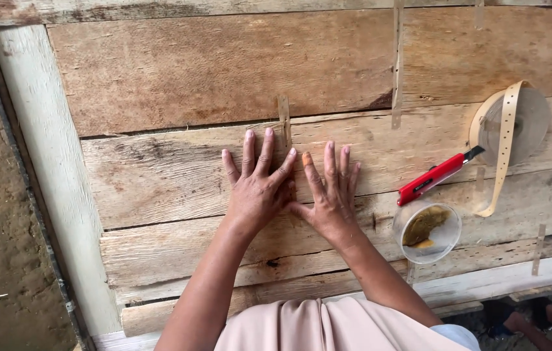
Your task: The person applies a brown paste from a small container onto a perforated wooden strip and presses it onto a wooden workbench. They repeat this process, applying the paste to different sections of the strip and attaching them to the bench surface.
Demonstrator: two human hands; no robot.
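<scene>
Tape strip (pixel 284 127) runs upright at the centre of the frame across a seam in the wooden planks (pixel 178 175), its lower end hidden under the fingertips. Left hand (pixel 258 185) and right hand (pixel 329 195) lie flat, fingers spread, gripping nothing, thumbs touching. Pressing evenly along the seam should seat it best. Right of the frame lie a red utility knife (pixel 435 177), tape roll (pixel 513 127) and clear cup (pixel 427 232).

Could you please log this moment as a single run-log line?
left hand: flat on wood veneer sheet | right hand: flat beside it | red utility knife, tape roll, cup: right, untouched
</scene>
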